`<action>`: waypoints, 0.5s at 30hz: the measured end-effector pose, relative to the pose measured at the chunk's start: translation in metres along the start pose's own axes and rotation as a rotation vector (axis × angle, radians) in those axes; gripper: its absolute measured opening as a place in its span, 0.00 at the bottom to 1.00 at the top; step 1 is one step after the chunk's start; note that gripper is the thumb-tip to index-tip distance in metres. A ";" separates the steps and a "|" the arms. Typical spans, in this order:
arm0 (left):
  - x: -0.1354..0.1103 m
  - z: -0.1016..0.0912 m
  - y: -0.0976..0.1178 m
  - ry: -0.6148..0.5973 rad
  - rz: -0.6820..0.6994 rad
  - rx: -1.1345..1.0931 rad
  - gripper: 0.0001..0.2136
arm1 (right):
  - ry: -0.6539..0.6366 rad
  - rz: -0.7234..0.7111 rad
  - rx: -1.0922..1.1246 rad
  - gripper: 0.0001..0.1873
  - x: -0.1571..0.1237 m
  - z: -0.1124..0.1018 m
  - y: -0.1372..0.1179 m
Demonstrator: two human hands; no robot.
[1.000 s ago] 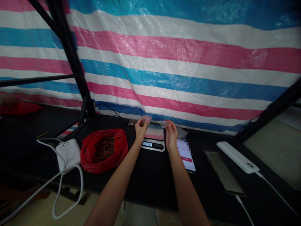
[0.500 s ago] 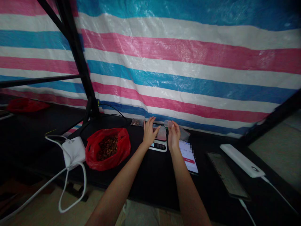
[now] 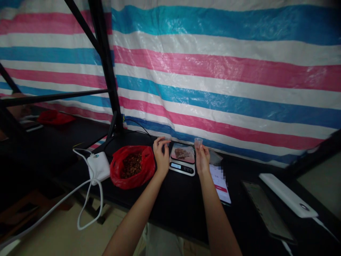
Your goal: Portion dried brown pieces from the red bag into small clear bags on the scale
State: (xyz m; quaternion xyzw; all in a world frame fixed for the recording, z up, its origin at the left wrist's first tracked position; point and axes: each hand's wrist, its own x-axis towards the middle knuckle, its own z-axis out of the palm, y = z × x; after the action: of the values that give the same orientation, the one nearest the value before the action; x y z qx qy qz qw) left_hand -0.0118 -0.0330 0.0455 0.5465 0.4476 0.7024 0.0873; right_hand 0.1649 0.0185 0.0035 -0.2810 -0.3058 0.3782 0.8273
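My right hand [image 3: 203,159] grips a small clear plastic cup [image 3: 198,142] and holds it upright beside the right edge of a white kitchen scale [image 3: 182,169]. On the scale's platform lies a small heap of brown pieces [image 3: 182,153], which looks to be in clear plastic. The scale's display is lit, but its digits are too small to read. My left hand [image 3: 161,156] is just left of the scale, its fingers bent and apart with nothing visible in them. Left of that hand sits an open red plastic bag [image 3: 117,167] full of brown beans or nuts [image 3: 131,165].
A phone with a lit screen [image 3: 220,183] lies right of my right hand, with a clear bag [image 3: 215,158] behind it. Farther right are a dark phone [image 3: 266,209] and a white power bank [image 3: 287,195]. Another white power bank [image 3: 98,167] with a looped cable is at left.
My left hand has drawn away to the left of the scale, and the brown heap on the platform now shows. My right hand has tipped the cup from lying sideways to upright.
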 end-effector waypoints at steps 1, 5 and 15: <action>-0.007 -0.016 0.006 0.009 0.002 0.002 0.10 | -0.023 0.019 0.003 0.15 -0.002 0.002 -0.001; -0.047 -0.092 0.014 0.106 -0.016 0.140 0.07 | -0.172 0.089 -0.025 0.25 -0.012 0.011 -0.006; -0.070 -0.177 -0.049 0.270 -0.598 -0.031 0.26 | -0.411 0.097 -0.330 0.23 -0.037 0.037 -0.003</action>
State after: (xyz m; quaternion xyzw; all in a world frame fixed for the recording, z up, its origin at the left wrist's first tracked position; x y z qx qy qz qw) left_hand -0.1525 -0.1419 -0.0388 0.2912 0.5851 0.7185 0.2380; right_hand 0.1201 -0.0035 0.0187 -0.3439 -0.5109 0.4116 0.6717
